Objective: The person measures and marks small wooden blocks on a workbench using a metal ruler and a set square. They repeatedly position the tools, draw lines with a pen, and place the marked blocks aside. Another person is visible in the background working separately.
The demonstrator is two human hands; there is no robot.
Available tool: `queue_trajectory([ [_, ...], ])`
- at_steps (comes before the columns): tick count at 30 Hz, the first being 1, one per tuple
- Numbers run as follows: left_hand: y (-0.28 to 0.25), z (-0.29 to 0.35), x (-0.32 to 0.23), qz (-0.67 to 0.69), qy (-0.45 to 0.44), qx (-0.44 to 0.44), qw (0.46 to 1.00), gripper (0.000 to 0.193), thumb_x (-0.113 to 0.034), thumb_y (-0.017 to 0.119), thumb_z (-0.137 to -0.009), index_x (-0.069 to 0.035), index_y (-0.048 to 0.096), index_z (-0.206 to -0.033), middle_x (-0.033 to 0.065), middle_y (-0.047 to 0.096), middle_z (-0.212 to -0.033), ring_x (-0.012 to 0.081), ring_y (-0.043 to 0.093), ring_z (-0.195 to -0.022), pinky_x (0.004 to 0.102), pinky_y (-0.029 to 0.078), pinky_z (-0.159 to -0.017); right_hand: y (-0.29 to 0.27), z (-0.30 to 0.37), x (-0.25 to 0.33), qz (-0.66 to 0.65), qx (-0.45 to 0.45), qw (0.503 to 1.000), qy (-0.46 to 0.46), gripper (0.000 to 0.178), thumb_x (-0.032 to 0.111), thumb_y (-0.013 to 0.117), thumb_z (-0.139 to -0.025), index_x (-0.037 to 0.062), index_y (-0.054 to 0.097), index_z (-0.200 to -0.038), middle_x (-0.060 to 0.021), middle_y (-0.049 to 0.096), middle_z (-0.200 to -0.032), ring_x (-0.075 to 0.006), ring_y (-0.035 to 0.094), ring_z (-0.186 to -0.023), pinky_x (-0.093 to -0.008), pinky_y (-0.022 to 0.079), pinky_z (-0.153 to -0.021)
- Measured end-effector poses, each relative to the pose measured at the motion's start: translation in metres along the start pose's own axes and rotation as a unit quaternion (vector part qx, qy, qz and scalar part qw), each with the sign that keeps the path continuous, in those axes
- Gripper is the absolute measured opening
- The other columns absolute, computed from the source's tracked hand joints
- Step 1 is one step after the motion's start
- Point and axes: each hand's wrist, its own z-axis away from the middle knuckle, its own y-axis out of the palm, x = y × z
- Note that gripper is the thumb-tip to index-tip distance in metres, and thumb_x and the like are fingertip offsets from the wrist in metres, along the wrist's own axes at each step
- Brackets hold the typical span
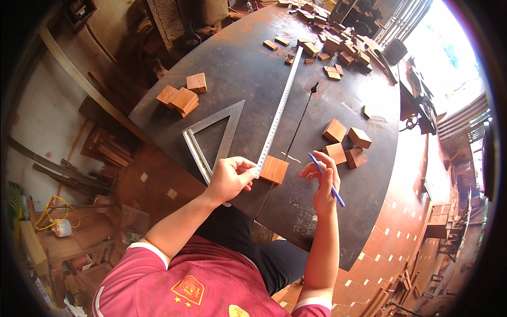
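Pinched at its near end by my left hand, a long steel ruler stretches away across the dark table. Its near end lies along the left edge of a reddish wooden block. To the right of that block, my right hand is raised, with a blue pen held between the fingers. A metal triangle square lies flat on the left, its near corner partly hidden behind my left hand and forearm.
Several wooden blocks sit to the right, and a small group of blocks lies at the left edge. Many more blocks crowd the far end. A slot runs through the dark tabletop. Chalk-like writing marks the near right.
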Motion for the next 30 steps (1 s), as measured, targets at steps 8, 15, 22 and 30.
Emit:
queue_trajectory([
  [8, 0.0, 0.0, -0.001, -0.002, 0.002, -0.001, 1.0, 0.014, -0.007, 0.072, -0.094, 0.005, 0.072, -0.101, 0.0067, 0.073, -0.082, 0.0081, 0.065, -0.065, 0.0242, 0.057, -0.057, -0.007, -0.001, -0.005, -0.089, 0.057, 0.993, 0.054, 0.023, 0.015, 0.057, -0.099, -0.0036, 0.06, -0.112, -0.0126, 0.068, -0.09, -0.0192, 0.068, -0.08, -0.0296, 0.053, -0.065],
  [15, -0.001, -0.001, 0.0, -0.011, 0.006, -0.002, 1.0, 0.016, -0.01, 0.071, -0.094, 0.005, 0.072, -0.099, 0.0072, 0.073, -0.081, 0.0093, 0.067, -0.066, 0.0259, 0.058, -0.058, 0.035, -0.017, 0.017, -0.036, 0.117, 0.988, 0.098, 0.011, -0.006, 0.069, -0.086, -0.0008, 0.062, -0.092, -0.0054, 0.067, -0.081, -0.0071, 0.063, -0.071, -0.0225, 0.049, -0.061],
  [22, 0.002, 0.0, -0.005, -0.012, 0.004, -0.003, 1.0, 0.016, -0.012, 0.071, -0.095, 0.004, 0.072, -0.099, 0.0063, 0.073, -0.08, 0.0088, 0.067, -0.066, 0.0251, 0.057, -0.058, 0.047, -0.02, -0.002, 0.024, 0.12, 0.985, 0.118, 0.018, -0.003, 0.072, -0.078, 0.0005, 0.055, -0.074, -0.0006, 0.061, -0.075, -0.0032, 0.056, -0.07, -0.0228, 0.046, -0.057],
  [30, 0.002, 0.001, 0.0, -0.015, -0.005, -0.001, 1.0, 0.015, -0.011, 0.071, -0.096, 0.003, 0.072, -0.101, 0.0049, 0.073, -0.083, 0.0075, 0.066, -0.067, 0.0246, 0.057, -0.057, 0.051, -0.018, -0.006, 0.071, 0.132, 0.986, 0.078, 0.014, -0.001, 0.074, -0.077, 0.0003, 0.06, -0.073, -0.0048, 0.065, -0.07, -0.0081, 0.061, -0.064, -0.0268, 0.049, -0.056],
])
